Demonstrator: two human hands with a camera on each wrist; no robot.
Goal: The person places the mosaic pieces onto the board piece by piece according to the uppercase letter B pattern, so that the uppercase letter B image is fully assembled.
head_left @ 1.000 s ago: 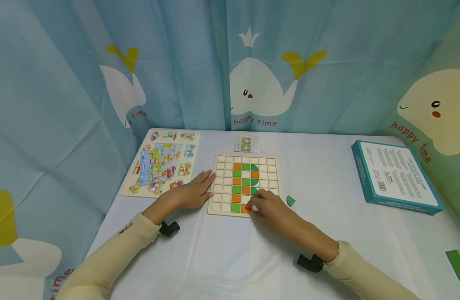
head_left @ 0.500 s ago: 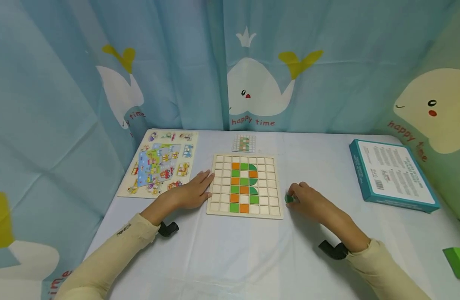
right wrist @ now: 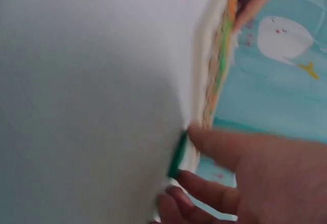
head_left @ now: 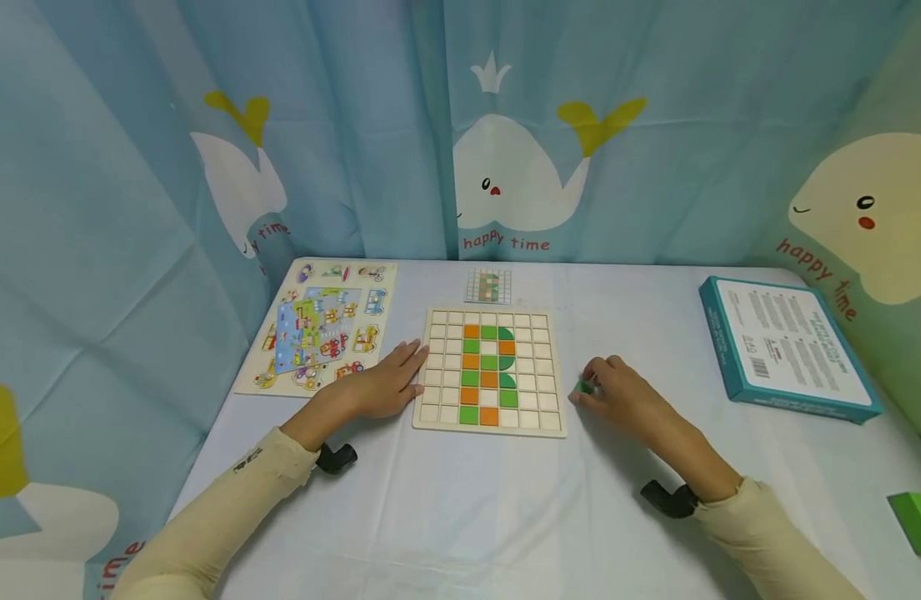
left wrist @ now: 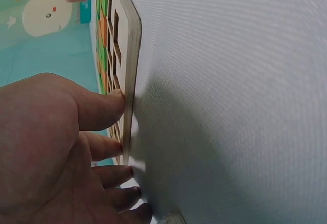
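A wooden grid board (head_left: 538, 432) lies mid-table, with orange, light green and dark green tiles in some of its cells. At its left edge my left hand (head_left: 381, 387) rests with extended fingers; in the left wrist view the thumb touches the board's rim. To the board's right, my right hand (head_left: 618, 397) pinches a dark green quarter-round tile (right wrist: 178, 155) between thumb and fingers. Fingers partly cover this tile in the head view. Behind the board lies a small pattern card (head_left: 489, 286) printed with a coloured grid.
At the left lies a wooden vehicle picture puzzle (head_left: 377, 333) with a blue picture sheet (head_left: 287, 337) on top. A teal box (head_left: 793, 350) sits at the back right. Near the right edge is a green block (head_left: 916, 523). Whale-print curtains (head_left: 355, 150) enclose the table.
My right hand has left the board's lower right and moved right to the loose dark green tile, which it now pinches. A green square shows where that hand was. My left hand stays put.
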